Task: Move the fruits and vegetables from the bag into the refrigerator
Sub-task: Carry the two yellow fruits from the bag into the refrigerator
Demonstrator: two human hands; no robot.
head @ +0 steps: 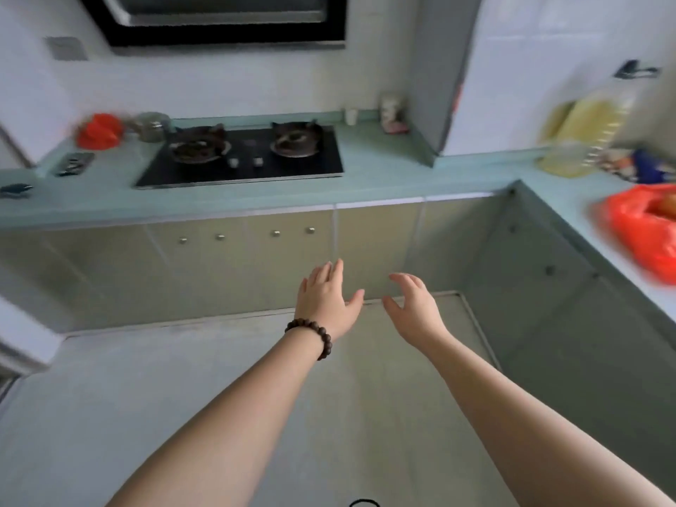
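Note:
Both my arms stretch forward over the floor, in front of the corner cabinets. My left hand (326,298), with a dark bead bracelet on its wrist, is empty with fingers spread. My right hand (413,305) is beside it, also empty and apart. A red plastic bag (640,232) lies on the counter at the far right, well away from both hands, with something orange showing at its opening. A white appliance edge (22,345) shows at the far left; I cannot tell if it is the refrigerator.
A light green L-shaped counter (384,177) holds a black two-burner gas hob (245,155). A second red bag (98,131) and a jar sit at its back left. Large oil bottles (585,133) stand at the back right. Cabinet doors with knobs run below.

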